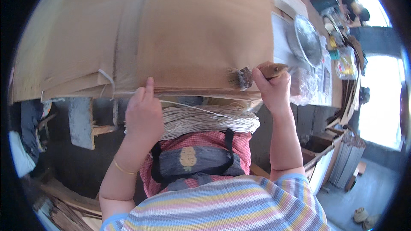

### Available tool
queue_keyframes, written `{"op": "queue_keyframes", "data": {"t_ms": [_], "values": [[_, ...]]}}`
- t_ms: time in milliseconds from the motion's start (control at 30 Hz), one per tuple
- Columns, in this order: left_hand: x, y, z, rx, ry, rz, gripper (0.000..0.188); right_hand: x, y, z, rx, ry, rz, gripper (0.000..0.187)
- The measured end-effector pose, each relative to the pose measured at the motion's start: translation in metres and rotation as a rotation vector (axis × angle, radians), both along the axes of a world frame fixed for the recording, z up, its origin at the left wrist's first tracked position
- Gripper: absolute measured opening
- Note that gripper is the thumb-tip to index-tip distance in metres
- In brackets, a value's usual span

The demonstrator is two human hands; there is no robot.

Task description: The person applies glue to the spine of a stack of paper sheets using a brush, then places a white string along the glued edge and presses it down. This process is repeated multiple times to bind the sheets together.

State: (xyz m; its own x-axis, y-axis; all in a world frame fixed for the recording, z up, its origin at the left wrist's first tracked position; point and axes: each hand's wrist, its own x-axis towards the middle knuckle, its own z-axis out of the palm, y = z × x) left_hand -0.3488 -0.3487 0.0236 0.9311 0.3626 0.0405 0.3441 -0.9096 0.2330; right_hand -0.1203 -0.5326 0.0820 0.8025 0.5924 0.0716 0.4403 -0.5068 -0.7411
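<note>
My right hand (274,85) is closed round the wooden handle (278,70) of a flat brush. The brush's worn bristles (235,78) point left, at the near edge of a broad brown paper sheet (205,25), which lies on top of a stack. My left hand (144,113) is at the same near edge, farther left, with its index finger stretched out onto the paper. A thin white strand (192,106) runs rightward from beside that hand. Whether the hand touches it cannot be seen. Below the edge, a bundle of white strands (209,122) lies across my lap.
More brown sheets (81,38) lie at the left, with a white tie (106,77) at their edge. To the right are a metal basin (306,40), crumpled clear plastic (303,86) and a container with yellow contents (346,64). A wooden board (81,122) hangs below the left edge.
</note>
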Motion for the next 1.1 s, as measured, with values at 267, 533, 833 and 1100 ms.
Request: {"op": "queue_keyframes", "data": {"t_ms": [267,533,833,1100], "values": [[0.004,0.0,0.002,0.052,0.067,-0.001,0.009,0.021,-0.011,0.003,-0.241,-0.323,-0.058,0.02],[0.0,-0.004,0.017,0.037,-0.07,-0.037,0.011,0.082,-0.146,0.016,0.422,-0.33,-0.334,0.018],[-0.043,-0.02,0.097,-1.171,-0.204,0.12,0.006,0.049,-0.192,0.006,-0.332,-0.671,-0.114,0.039],[-0.059,-0.013,0.135,-0.548,-0.648,-0.02,0.037,-0.076,-0.101,-0.034,0.326,0.409,0.786,0.03]]}}
